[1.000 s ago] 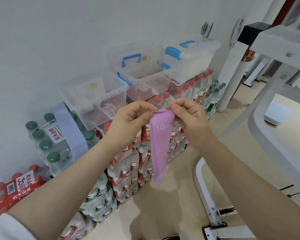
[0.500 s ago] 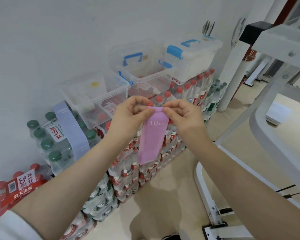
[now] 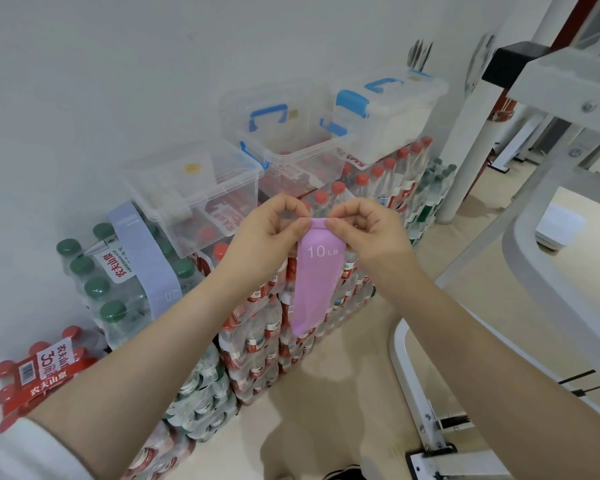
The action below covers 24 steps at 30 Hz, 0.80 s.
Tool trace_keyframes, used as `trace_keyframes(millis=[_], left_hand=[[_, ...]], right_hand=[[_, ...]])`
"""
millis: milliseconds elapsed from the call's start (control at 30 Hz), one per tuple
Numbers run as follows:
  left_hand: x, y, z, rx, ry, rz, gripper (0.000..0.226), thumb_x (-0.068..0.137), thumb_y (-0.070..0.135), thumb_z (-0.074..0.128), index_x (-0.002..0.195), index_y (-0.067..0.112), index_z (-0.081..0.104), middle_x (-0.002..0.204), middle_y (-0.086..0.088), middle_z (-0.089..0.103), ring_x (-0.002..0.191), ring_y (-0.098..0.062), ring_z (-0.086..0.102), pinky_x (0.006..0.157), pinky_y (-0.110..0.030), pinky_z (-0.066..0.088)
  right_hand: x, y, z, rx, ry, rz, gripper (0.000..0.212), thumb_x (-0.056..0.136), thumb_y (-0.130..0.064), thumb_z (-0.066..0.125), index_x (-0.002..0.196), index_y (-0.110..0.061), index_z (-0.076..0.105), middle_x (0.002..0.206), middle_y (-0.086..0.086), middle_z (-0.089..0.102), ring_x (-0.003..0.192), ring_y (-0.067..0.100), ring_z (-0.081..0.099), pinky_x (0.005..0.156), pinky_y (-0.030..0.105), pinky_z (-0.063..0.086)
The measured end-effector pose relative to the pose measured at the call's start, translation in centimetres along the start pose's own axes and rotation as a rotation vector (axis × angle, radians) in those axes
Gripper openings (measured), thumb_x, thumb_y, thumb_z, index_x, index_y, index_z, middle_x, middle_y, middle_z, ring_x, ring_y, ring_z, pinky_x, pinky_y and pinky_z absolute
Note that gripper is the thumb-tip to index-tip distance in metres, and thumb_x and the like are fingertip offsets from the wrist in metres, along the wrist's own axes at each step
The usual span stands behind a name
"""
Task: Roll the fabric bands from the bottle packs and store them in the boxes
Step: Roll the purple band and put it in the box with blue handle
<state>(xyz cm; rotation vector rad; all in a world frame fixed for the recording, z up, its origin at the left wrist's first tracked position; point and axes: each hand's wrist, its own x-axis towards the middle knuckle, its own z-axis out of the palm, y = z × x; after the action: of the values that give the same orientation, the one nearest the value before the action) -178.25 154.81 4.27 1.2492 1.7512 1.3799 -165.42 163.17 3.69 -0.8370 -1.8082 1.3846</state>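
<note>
A pink fabric band (image 3: 314,285) marked "10 LB" hangs in front of me, its top edge curled over into a small roll. My left hand (image 3: 267,237) pinches the left end of that roll and my right hand (image 3: 364,230) pinches the right end. A lavender band (image 3: 142,258) is still wrapped around the green-capped bottle pack (image 3: 97,278) at the left. Behind my hands, on top of the stacked bottle packs, stand two open clear boxes: the nearer box (image 3: 191,192) and a second open box (image 3: 284,140) with a blue handle. A lidded box (image 3: 392,112) stands at the right.
Red-capped bottle packs (image 3: 257,341) are stacked against the white wall down to the floor, with another red pack (image 3: 35,372) at the lower left. A white metal frame (image 3: 534,209) of gym equipment rises close on my right.
The hanging tail of the pink band has grown shorter as its top edge was rolled between my fingers. Both hands stayed at about the same spot.
</note>
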Motion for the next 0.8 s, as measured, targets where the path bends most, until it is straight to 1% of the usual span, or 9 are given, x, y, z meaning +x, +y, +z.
trace_keyframes(millis=[133,233,300,367,433,533,600,633,800], left_hand=[[-0.2,0.2,-0.3,-0.123,-0.032,-0.035,0.020,0.091,0.003,0.051,0.083,0.020,0.059,0.071,-0.008,0.065,0.070,-0.020,0.063,0.081,-0.043,0.054],[-0.2,0.2,-0.2,-0.160,-0.032,-0.064,0.020,0.088,-0.001,0.054,0.080,0.015,0.060,0.080,-0.023,0.064,0.077,-0.026,0.060,0.087,-0.050,0.050],[-0.2,0.2,0.1,-0.157,-0.013,-0.068,0.010,0.084,0.007,0.062,0.078,0.015,0.061,0.090,-0.030,0.065,0.078,-0.029,0.060,0.087,-0.054,0.048],[0.0,0.0,0.3,-0.136,0.029,-0.057,0.008,0.079,0.020,0.069,0.076,0.020,0.062,0.086,-0.025,0.067,0.076,-0.030,0.060,0.084,-0.058,0.048],[0.2,-0.3,0.4,-0.106,0.068,-0.044,0.011,0.078,0.022,0.069,0.078,0.028,0.061,0.075,-0.013,0.067,0.074,-0.030,0.060,0.083,-0.060,0.049],[0.4,-0.6,0.4,-0.120,0.092,-0.045,0.022,0.082,0.010,0.066,0.084,0.030,0.057,0.066,0.005,0.067,0.072,-0.023,0.062,0.084,-0.053,0.051],[0.5,-0.6,0.4,-0.103,0.093,-0.033,0.020,0.082,0.008,0.065,0.081,0.027,0.059,0.068,0.003,0.065,0.073,-0.023,0.060,0.083,-0.050,0.050],[0.6,-0.6,0.4,-0.095,0.088,-0.028,0.019,0.082,0.007,0.065,0.080,0.025,0.060,0.069,0.001,0.064,0.073,-0.024,0.059,0.082,-0.049,0.051],[0.6,-0.9,0.6,-0.197,0.061,-0.122,0.010,0.086,0.010,0.062,0.089,0.019,0.062,0.078,-0.001,0.070,0.072,-0.016,0.067,0.074,-0.035,0.056]], right_hand=[[-0.1,0.2,-0.2,-0.023,-0.030,-0.033,0.020,0.083,-0.001,0.063,0.077,-0.020,0.059,0.075,-0.002,0.060,0.074,0.015,0.058,0.071,0.032,0.051],[0.0,0.2,-0.2,-0.058,-0.031,-0.043,0.024,0.081,0.001,0.064,0.073,-0.022,0.059,0.074,-0.007,0.059,0.072,0.011,0.056,0.070,0.026,0.049],[0.1,0.2,-0.2,-0.058,-0.029,-0.037,0.025,0.080,0.000,0.065,0.072,-0.022,0.059,0.076,-0.005,0.059,0.074,0.012,0.058,0.071,0.026,0.050],[0.1,0.2,-0.2,-0.045,-0.045,-0.040,0.023,0.081,0.000,0.065,0.074,-0.021,0.059,0.079,-0.002,0.060,0.076,0.015,0.058,0.070,0.027,0.051],[0.1,0.1,-0.1,-0.043,-0.058,-0.036,0.021,0.081,-0.004,0.066,0.080,-0.023,0.058,0.083,-0.001,0.060,0.078,0.016,0.059,0.070,0.028,0.053],[0.2,0.3,-0.1,-0.030,-0.057,0.023,0.012,0.084,-0.020,0.066,0.088,-0.027,0.058,0.089,0.013,0.066,0.082,0.028,0.065,0.077,0.043,0.057],[0.2,0.2,-0.1,-0.034,-0.062,0.032,0.002,0.087,-0.019,0.062,0.086,-0.021,0.062,0.090,0.020,0.067,0.085,0.038,0.065,0.078,0.052,0.055],[0.2,0.3,0.0,-0.050,-0.056,0.023,0.007,0.088,-0.016,0.060,0.083,-0.018,0.063,0.088,0.022,0.067,0.084,0.040,0.064,0.078,0.053,0.054],[0.2,0.0,0.1,-0.033,-0.009,0.024,0.011,0.087,-0.008,0.060,0.081,-0.017,0.061,0.084,0.015,0.064,0.075,0.026,0.059,0.074,0.048,0.053]])
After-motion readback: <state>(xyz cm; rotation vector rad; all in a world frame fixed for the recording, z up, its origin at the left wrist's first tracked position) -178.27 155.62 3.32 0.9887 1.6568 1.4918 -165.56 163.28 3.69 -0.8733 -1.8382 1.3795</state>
